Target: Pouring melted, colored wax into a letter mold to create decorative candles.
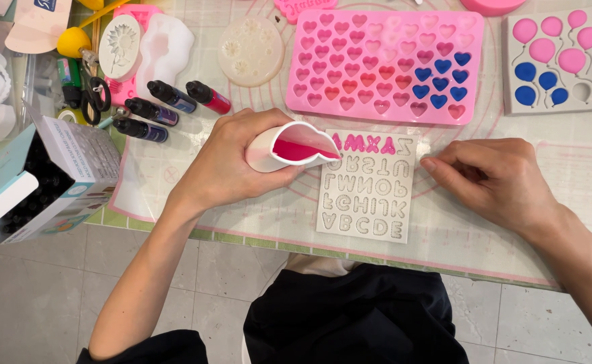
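Left hand (232,162) grips squeezed white silicone cup (289,147), pink-filled spout over white alphabet mould's (370,185) far-left letters; right hand (495,178) pins mould's right edge.

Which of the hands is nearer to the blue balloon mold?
Right. The right hand rests by the letter mold, below the balloon mold. The left hand, holding a cup, is farther away.

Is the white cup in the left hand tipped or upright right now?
Tipped. The soft white cup with pink liquid lies nearly sideways in the left hand, its pinched spout over the top row of the white letter mould.
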